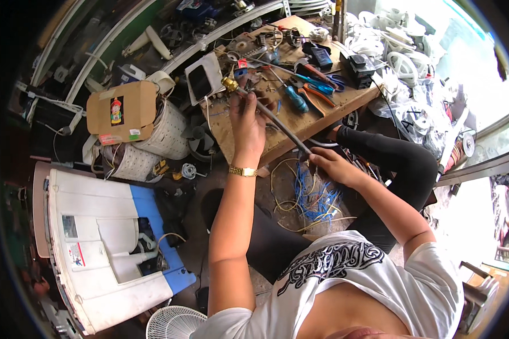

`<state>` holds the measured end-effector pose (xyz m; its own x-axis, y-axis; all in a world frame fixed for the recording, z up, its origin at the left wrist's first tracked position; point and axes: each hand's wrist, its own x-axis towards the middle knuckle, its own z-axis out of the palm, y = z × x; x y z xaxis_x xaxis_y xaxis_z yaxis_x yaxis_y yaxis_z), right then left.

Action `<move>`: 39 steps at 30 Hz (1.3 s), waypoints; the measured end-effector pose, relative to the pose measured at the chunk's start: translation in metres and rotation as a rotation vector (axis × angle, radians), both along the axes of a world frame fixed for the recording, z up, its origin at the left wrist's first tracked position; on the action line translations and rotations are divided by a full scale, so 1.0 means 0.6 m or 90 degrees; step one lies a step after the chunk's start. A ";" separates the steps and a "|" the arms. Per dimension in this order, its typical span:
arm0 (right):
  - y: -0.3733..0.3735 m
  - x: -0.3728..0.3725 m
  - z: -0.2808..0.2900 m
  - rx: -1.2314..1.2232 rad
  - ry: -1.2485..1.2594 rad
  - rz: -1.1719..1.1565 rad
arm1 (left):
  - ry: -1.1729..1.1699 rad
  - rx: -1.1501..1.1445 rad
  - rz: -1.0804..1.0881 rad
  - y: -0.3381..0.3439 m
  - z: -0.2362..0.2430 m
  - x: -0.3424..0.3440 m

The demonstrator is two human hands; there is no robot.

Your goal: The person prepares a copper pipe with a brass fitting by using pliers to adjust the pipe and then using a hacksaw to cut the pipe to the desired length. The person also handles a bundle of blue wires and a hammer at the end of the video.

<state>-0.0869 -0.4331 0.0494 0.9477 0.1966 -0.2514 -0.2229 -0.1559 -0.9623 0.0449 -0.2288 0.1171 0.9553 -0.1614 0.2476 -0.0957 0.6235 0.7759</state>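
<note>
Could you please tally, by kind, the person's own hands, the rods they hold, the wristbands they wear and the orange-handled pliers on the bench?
Hands: 2, left hand and right hand
Grey rod with a brass-coloured end: 1
Gold-coloured wristband: 1
Orange-handled pliers: 1 pair
Total: 5

Table (276,146), wood: stood before me. Floor (288,217), grey-brown: lay below it, strewn with blue and yellow wire (316,198). Rail (227,29), pale metal: ran behind the table. Frames (109,55), white, slanting: stood at far left, beside a green panel (127,27). Casing (96,296), white and blue: sat on my left, a carton (144,107) and pale baskets (169,130) beyond it. Window (464,62): stood on my right, overexposed, white parts (404,65) heaped near it. Light: entered from my right; the left side lay dim.
</note>
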 end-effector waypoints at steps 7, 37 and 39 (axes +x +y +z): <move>0.040 -0.010 -0.029 0.172 -0.168 -0.148 | -0.055 0.079 -0.087 -0.017 0.013 -0.023; -0.014 -0.023 -0.022 -0.178 -0.200 0.176 | 0.141 0.044 -0.133 -0.044 -0.055 -0.033; -0.069 0.004 -0.030 -0.266 -0.472 0.117 | 0.197 0.024 -0.079 -0.050 -0.040 -0.032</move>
<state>-0.0846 -0.4743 0.0315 0.8577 0.3917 0.3330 0.5023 -0.5002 -0.7054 0.0254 -0.2590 0.0932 0.9567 -0.2848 -0.0600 0.2233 0.5864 0.7786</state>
